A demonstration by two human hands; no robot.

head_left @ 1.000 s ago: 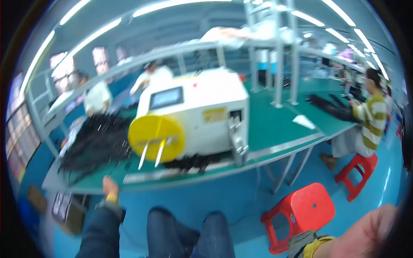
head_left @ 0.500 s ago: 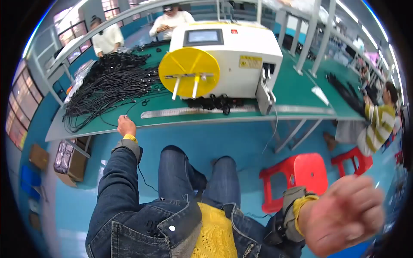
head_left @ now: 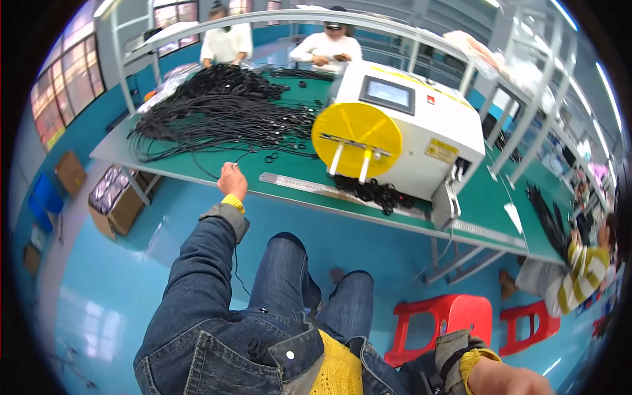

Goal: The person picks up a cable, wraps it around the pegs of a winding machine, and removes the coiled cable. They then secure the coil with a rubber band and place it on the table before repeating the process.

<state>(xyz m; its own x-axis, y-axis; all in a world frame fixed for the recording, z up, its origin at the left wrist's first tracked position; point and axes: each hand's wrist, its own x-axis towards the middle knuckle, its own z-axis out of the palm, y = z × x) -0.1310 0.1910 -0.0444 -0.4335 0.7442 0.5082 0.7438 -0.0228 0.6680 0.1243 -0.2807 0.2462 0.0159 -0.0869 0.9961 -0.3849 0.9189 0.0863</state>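
At the front edge of the green-topped table (head_left: 197,169), my left hand (head_left: 233,181) is closed on a thin black cable (head_left: 205,168). One stretch of cable runs from it toward the pile, and a thin dark line hangs below my wrist past my thigh. Just beyond lies a large heap of black cables (head_left: 224,118). My right hand (head_left: 510,378) is low at the right, partly cut off by the picture's lower edge and away from the table. Its fingers are mostly out of sight, so their state does not show.
A white machine (head_left: 421,131) with a small screen and a yellow reel (head_left: 359,139) stands on the table. Before it lie a steel ruler (head_left: 309,187) and coiled black cables (head_left: 378,194). Red stools (head_left: 464,316) stand at right. Other people work behind the table and at far right.
My view has swung left, so the table and machine sit further right. My right hand has dropped toward the lower edge. My left hand stays closed on the cable by the table edge.
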